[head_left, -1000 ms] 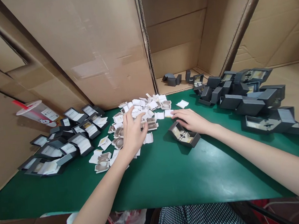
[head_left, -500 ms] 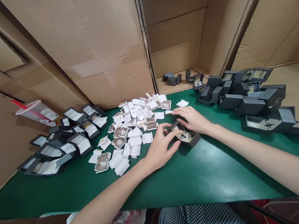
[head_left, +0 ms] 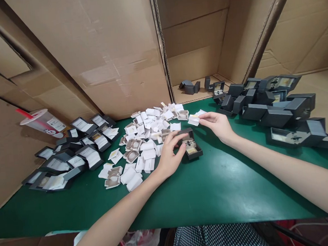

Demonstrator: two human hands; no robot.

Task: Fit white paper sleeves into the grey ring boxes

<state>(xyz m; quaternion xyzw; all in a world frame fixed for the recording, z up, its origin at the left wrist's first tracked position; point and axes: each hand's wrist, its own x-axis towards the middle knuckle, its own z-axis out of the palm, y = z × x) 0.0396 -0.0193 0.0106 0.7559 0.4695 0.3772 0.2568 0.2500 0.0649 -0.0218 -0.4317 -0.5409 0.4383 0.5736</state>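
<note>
Left hand [head_left: 170,156] meets left edge of open black box [head_left: 193,151], grip indeterminable; right hand [head_left: 219,126] pinches white insert [head_left: 193,120]; bare tabletop [head_left: 227,193] extends nearside of fingers.

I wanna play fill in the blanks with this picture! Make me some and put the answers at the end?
1. The tabletop is coloured ____.
2. The straw in the plastic cup is ____.
3. The pinching hand, with a white piece at its fingertips, is the person's ____ one.
4. The hand at the open dark box is the person's ____ one.

Missing words: green; red; right; left.
</note>
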